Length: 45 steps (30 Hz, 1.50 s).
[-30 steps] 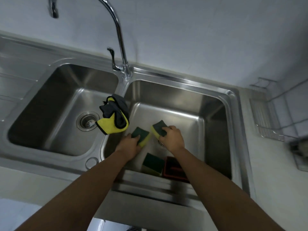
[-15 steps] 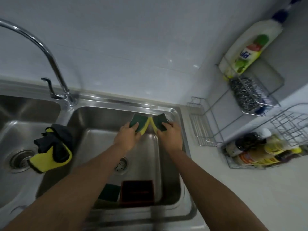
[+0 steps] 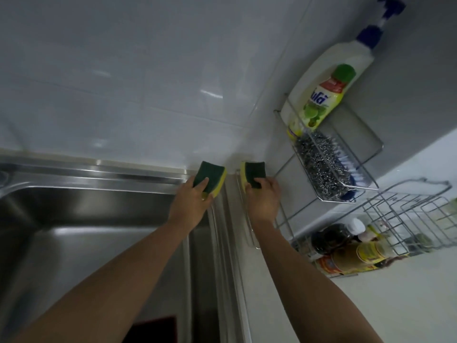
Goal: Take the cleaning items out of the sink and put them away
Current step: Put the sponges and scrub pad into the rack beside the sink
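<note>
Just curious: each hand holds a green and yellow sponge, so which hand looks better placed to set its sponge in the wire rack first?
Probably the right hand. It and its green and yellow sponge are already beside the wire rack, while the left hand is over the steel sink's rim.

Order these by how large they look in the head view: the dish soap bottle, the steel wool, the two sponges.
1. Dish soap bottle
2. Steel wool
3. Sponge in the left hand and sponge in the right hand: they look about alike, so no order between them.
</note>
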Each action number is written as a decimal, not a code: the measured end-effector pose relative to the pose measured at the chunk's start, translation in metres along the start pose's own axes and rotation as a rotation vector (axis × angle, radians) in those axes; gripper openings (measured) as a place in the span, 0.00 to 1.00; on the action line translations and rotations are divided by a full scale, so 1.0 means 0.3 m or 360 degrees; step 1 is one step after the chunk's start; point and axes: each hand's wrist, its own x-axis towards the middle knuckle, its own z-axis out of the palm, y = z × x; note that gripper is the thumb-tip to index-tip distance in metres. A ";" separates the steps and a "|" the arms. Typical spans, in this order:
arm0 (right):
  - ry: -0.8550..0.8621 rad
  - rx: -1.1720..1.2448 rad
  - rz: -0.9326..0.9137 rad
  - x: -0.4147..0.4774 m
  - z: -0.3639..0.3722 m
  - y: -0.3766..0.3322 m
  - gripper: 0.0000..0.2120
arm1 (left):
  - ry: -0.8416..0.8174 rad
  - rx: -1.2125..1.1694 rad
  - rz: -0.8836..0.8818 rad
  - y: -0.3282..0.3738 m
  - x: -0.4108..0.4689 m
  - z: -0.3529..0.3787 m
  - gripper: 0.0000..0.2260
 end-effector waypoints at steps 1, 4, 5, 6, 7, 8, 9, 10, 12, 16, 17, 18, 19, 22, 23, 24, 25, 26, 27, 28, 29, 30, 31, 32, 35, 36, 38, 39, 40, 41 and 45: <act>0.0006 -0.0011 0.0029 0.017 0.004 0.007 0.15 | 0.0011 0.0013 0.0014 0.001 0.010 0.009 0.22; -0.0001 -0.0007 0.0090 0.068 0.022 0.018 0.15 | 0.0047 0.0039 0.0041 0.006 0.030 0.028 0.22; -0.0006 0.0008 0.0112 0.086 0.027 0.021 0.15 | 0.0052 0.0030 0.0044 0.005 0.034 0.032 0.22; -0.0017 0.0024 0.0142 0.103 0.030 0.023 0.15 | 0.0052 0.0019 0.0050 0.003 0.037 0.035 0.22; -0.0048 0.0024 0.0170 0.116 0.035 0.026 0.15 | 0.0055 0.0011 0.0060 0.001 0.041 0.038 0.22; -0.0099 -0.0014 0.0176 0.125 0.045 0.034 0.15 | 0.0060 0.0005 0.0068 -0.001 0.045 0.041 0.22; -0.0163 -0.0071 0.0158 0.127 0.058 0.045 0.14 | 0.0066 0.0001 0.0071 -0.003 0.049 0.044 0.22; -0.0220 -0.0105 0.0141 0.125 0.070 0.057 0.13 | 0.0075 0.0002 0.0073 -0.004 0.052 0.045 0.22; -0.0278 -0.0064 0.0164 0.119 0.088 0.077 0.13 | 0.0079 -0.0009 0.0082 -0.007 0.056 0.047 0.21; -0.0277 -0.0058 0.0154 0.143 0.107 0.090 0.13 | 0.0038 -0.0039 0.0089 -0.036 0.058 0.064 0.22; -0.0260 -0.0069 0.0151 0.152 0.111 0.092 0.13 | 0.0023 -0.0031 0.0088 -0.045 0.058 0.068 0.22; -0.0252 -0.0079 0.0160 0.159 0.114 0.094 0.13 | 0.0008 -0.0019 0.0089 -0.051 0.056 0.072 0.23; -0.0252 -0.0077 0.0168 0.160 0.114 0.095 0.13 | -0.0007 -0.0009 0.0088 -0.056 0.053 0.074 0.23; -0.0319 -0.0071 0.0165 0.142 0.095 0.091 0.14 | -0.0025 0.0000 0.0068 -0.064 0.048 0.073 0.23; -0.0346 -0.0105 0.0143 0.135 0.085 0.092 0.16 | -0.0023 -0.0004 0.0055 -0.063 0.049 0.071 0.22; -0.0390 -0.0192 0.0090 0.127 0.072 0.093 0.17 | -0.0024 -0.0006 0.0042 -0.062 0.051 0.069 0.22; -0.0450 -0.0300 0.0026 0.116 0.058 0.093 0.18 | -0.0025 -0.0004 0.0035 -0.057 0.054 0.067 0.22; -0.0505 -0.0389 -0.0034 0.105 0.046 0.094 0.19 | -0.0026 -0.0001 0.0035 -0.051 0.057 0.064 0.22; -0.0548 -0.0438 -0.0069 0.093 0.041 0.098 0.20 | -0.0026 0.0004 0.0043 -0.041 0.059 0.061 0.22; -0.0576 -0.0462 -0.0089 0.080 0.037 0.101 0.21 | -0.0028 0.0004 0.0051 -0.031 0.061 0.060 0.22; -0.0586 -0.0471 -0.0095 0.063 0.039 0.107 0.22 | -0.0035 -0.0008 0.0051 -0.018 0.062 0.058 0.22; -0.0572 -0.0484 -0.0122 0.045 0.039 0.111 0.22 | -0.0042 -0.0029 0.0043 -0.006 0.062 0.055 0.21; -0.0560 -0.0519 -0.0174 0.030 0.044 0.119 0.22 | -0.0048 -0.0057 0.0033 0.003 0.066 0.055 0.21; -0.0563 -0.0588 -0.0253 0.011 0.040 0.125 0.23 | -0.0063 -0.0080 0.0028 0.012 0.068 0.054 0.20; -0.0643 -0.0801 -0.0462 -0.044 0.013 0.137 0.27 | -0.0105 -0.0199 0.0029 0.038 0.079 0.059 0.19; -0.0661 -0.0804 -0.0471 -0.064 -0.003 0.133 0.29 | -0.0107 -0.0234 0.0021 0.048 0.083 0.063 0.18; -0.0657 -0.0810 -0.0462 -0.116 -0.038 0.124 0.33 | -0.0104 -0.0261 0.0030 0.081 0.092 0.072 0.18; -0.0647 -0.0835 -0.0473 -0.144 -0.052 0.125 0.34 | -0.0104 -0.0273 0.0048 0.101 0.096 0.080 0.18; -0.0636 -0.0862 -0.0496 -0.174 -0.065 0.131 0.34 | -0.0106 -0.0277 0.0069 0.122 0.100 0.088 0.18; -0.0634 -0.0884 -0.0525 -0.199 -0.071 0.144 0.34 | -0.0109 -0.0270 0.0094 0.143 0.106 0.096 0.18; -0.0603 -0.0985 -0.0608 -0.255 -0.091 0.195 0.30 | -0.0136 -0.0243 0.0164 0.218 0.136 0.142 0.18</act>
